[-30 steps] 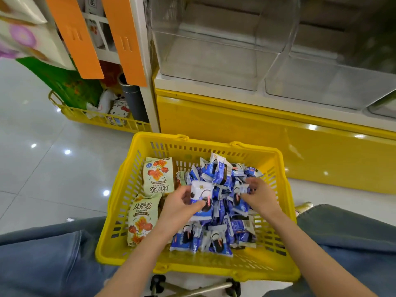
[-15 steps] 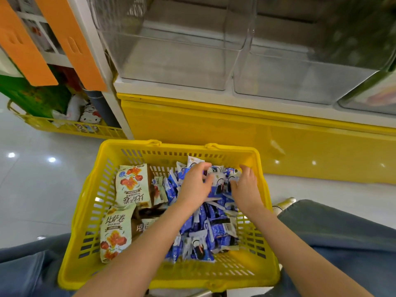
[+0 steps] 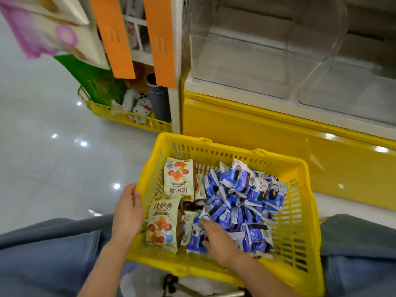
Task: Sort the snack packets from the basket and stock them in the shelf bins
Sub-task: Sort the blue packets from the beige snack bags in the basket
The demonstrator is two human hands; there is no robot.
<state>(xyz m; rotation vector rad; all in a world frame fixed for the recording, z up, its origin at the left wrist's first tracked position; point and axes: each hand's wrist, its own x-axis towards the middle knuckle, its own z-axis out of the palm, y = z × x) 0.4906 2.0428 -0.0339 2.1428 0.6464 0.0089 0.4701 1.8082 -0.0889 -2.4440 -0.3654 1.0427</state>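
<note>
At lower centre of the frame, a yellow basket (image 3: pixel 300 211) on the floor between two denim-clad legs (image 3: pixel 42 254). Inside, along its left side, two pale green snack packets (image 3: pixel 179 176) lying flat, one above the other in the picture, with brown packets (image 3: pixel 190 205) partly hidden just beside them. Filling the middle and right of the basket, a loose heap of small blue packets (image 3: pixel 242 200). Left hand (image 3: pixel 127 213) laid against the outside of the basket's left wall, fingers (image 3: pixel 134 195) only slightly bent and touching the rim, holding no packet. Right hand (image 3: pixel 216 239) down inside the basket near its lower edge, palm down on the blue heap, fingers fairly straight and pointing toward the upper left, resting on the packets rather than closed round one. In the upper right, two clear shelf bins (image 3: pixel 246 61) side by side, above a glossy yellow cabinet front (image 3: pixel 257 136). In the upper left, two orange strips (image 3: pixel 113 37) hanging down, and below them a second yellow basket (image 3: pixel 128 120) holding a plush toy (image 3: pixel 142 107) and a green bag (image 3: pixel 96 82). Pale shiny floor tiles (image 3: pixel 42 146) across the left of the frame.
</note>
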